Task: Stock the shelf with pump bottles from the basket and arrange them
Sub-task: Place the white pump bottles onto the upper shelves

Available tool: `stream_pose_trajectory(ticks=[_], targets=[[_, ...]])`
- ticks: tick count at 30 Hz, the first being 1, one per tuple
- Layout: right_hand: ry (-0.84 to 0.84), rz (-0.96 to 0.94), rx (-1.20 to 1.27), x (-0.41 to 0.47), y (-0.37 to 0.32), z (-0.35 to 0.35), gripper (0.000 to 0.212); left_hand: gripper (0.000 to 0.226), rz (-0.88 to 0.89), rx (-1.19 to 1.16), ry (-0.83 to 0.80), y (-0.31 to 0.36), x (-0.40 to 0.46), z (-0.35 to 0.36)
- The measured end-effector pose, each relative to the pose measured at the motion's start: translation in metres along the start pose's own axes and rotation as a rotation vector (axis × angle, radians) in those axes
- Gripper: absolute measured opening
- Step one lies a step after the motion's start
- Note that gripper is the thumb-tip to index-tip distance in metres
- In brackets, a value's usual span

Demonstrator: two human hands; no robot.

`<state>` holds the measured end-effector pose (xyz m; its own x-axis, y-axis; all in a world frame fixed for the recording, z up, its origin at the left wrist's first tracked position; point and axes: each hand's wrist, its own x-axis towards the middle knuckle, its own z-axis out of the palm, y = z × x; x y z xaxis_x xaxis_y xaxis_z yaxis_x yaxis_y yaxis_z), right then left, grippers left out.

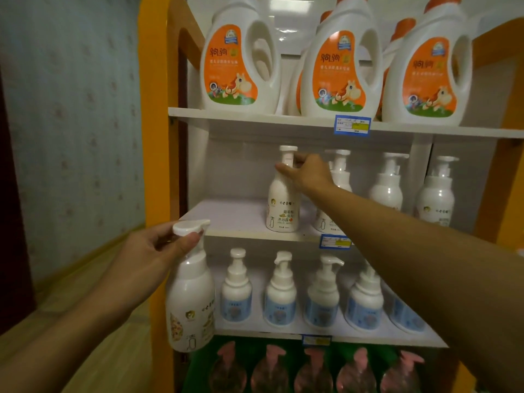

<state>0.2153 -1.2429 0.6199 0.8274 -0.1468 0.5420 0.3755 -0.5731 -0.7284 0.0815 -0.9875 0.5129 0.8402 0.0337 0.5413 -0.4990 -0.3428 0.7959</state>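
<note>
White pump bottle (pixel 190 296) upright, nozzle pointing right, left hand (pixel 153 251) fingers grasping its neck, right hand (pixel 307 173) fingers pinching shelf bottle (pixel 282 205) pump, upright near middle shelf (pixel 226 219) front edge.

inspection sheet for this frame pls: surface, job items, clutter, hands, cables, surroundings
Surface: middle shelf, white board, bare at its left end.
Job's things: pump bottle on the shelf, upright, left of three more; second pump bottle held in the air in front of the shelf's left post. Basket not in view.
Clutter: nothing seen.
Hands: right hand pinches the pump neck of the shelved bottle; left hand grips the second bottle under its pump head.
Cables: nothing seen.
Surroundings: orange-labelled jugs above, blue-labelled pump bottles below, pink-pump bottles lowest, price tags, orange shelf frame, wallpapered wall.
</note>
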Motion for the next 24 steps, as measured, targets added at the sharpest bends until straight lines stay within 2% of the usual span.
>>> stream_pose_trajectory(ticks=[3, 7, 11, 16, 19, 22, 24], targets=[[-0.114, 0.002, 0.0, -0.015, 0.008, 0.006, 0.067, 0.029, -0.006, -0.012, 0.005, 0.0, 0.0, 0.001], [-0.08, 0.01, -0.028, -0.041, 0.038, 0.014, 0.082, 0.025, -0.025, -0.006, 0.011, -0.001, -0.001, -0.001], [-0.072, 0.006, 0.086, -0.051, 0.055, 0.021, 0.074, 0.032, -0.043, 0.003, -0.005, -0.002, 0.002, -0.001], [-0.074, 0.011, 0.07, -0.051, 0.053, 0.021, 0.079, 0.022, -0.037, -0.022, -0.026, 0.004, 0.004, 0.009], [-0.018, 0.018, 0.103, -0.065, 0.05, 0.016, 0.087, 0.035, -0.068, -0.059, -0.037, 0.004, 0.005, 0.017], [0.048, -0.089, 0.246, -0.095, 0.043, 0.013, 0.072, 0.035, -0.074, -0.089, -0.06, 0.005, 0.004, 0.025], [-0.074, -0.172, 0.309, -0.116, 0.041, 0.015, 0.058, 0.035, -0.074, -0.105, -0.072, 0.007, 0.003, 0.031]])
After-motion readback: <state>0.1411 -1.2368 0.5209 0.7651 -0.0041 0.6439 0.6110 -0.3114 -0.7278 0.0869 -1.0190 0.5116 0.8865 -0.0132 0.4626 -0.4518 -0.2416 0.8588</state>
